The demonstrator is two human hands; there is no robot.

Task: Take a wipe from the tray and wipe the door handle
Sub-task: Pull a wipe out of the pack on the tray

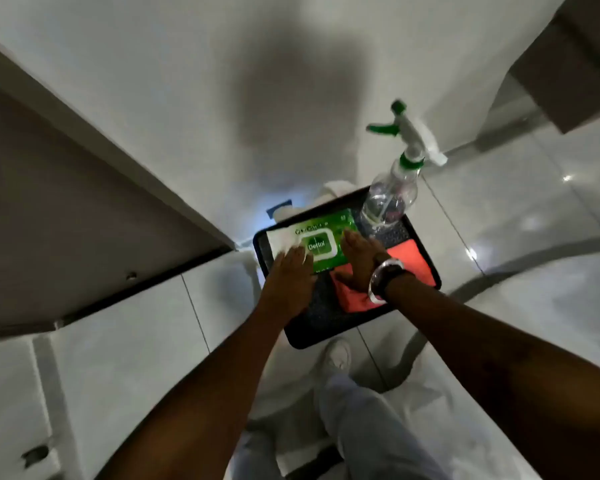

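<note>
A black tray (426, 271) lies on the pale floor below me. On it rests a green pack of wipes (326, 237) with a white wipe (281, 239) sticking out at its left end. My left hand (290, 275) pinches that wipe at the pack's left side. My right hand (359, 259) presses flat on the pack's right side, fingers together. A watch and a bangle sit on my right wrist. The door handle is not in view.
A clear spray bottle (388, 202) with a white and green trigger stands at the tray's far right. A folded pink cloth (413, 263) lies under my right wrist. A brown door (66, 209) stands to the left. My shoe (336, 353) is just before the tray.
</note>
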